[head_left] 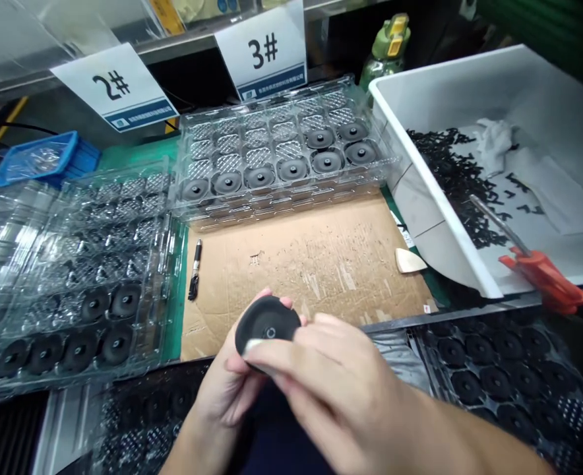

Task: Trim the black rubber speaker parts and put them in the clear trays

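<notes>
A round black plastic part with a small centre hole is held up over the near edge of a cardboard sheet. My left hand cups the part from below, fingers closed on its rim. My right hand lies across its lower edge, fingers pressed together on a small pale object I cannot make out, which touches the part's rim. Both forearms enter from the bottom of the view.
Clear blister trays partly filled with similar black parts stand at the back, left and near right. A white bin of small black scraps and red-handled cutters sits right. A pen lies on the cardboard.
</notes>
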The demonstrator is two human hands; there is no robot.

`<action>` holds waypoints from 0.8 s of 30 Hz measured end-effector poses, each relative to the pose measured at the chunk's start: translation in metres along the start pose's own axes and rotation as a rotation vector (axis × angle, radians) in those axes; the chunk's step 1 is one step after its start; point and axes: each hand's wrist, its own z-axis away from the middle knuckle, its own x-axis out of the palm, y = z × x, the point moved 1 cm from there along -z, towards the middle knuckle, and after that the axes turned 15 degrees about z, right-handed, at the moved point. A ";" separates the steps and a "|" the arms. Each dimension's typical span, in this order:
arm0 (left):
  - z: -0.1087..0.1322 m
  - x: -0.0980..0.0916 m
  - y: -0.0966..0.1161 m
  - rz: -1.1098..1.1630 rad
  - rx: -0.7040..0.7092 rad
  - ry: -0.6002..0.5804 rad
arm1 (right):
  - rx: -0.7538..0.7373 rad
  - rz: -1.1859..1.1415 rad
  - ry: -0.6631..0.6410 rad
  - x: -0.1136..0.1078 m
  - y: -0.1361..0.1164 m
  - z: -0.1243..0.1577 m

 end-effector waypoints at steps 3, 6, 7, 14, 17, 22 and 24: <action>0.001 -0.009 0.005 0.080 -0.041 -0.086 | 0.118 0.135 -0.073 -0.006 0.001 0.008; 0.000 -0.012 0.003 0.152 -0.115 -0.187 | 0.039 0.252 -0.011 -0.006 0.008 -0.003; 0.000 -0.011 0.003 0.172 -0.127 -0.213 | -0.040 0.200 -0.005 -0.004 0.013 -0.009; 0.011 -0.014 0.010 0.259 -0.159 -0.243 | 0.449 -0.040 0.039 0.029 0.063 0.004; 0.009 -0.020 0.011 0.295 -0.180 -0.256 | 0.462 0.003 -0.092 0.059 0.073 0.039; 0.006 -0.020 0.011 0.309 -0.223 -0.253 | 0.481 0.041 -0.155 0.064 0.077 0.054; 0.006 -0.017 0.010 0.286 -0.229 -0.260 | 0.532 0.058 -0.066 0.041 0.067 0.038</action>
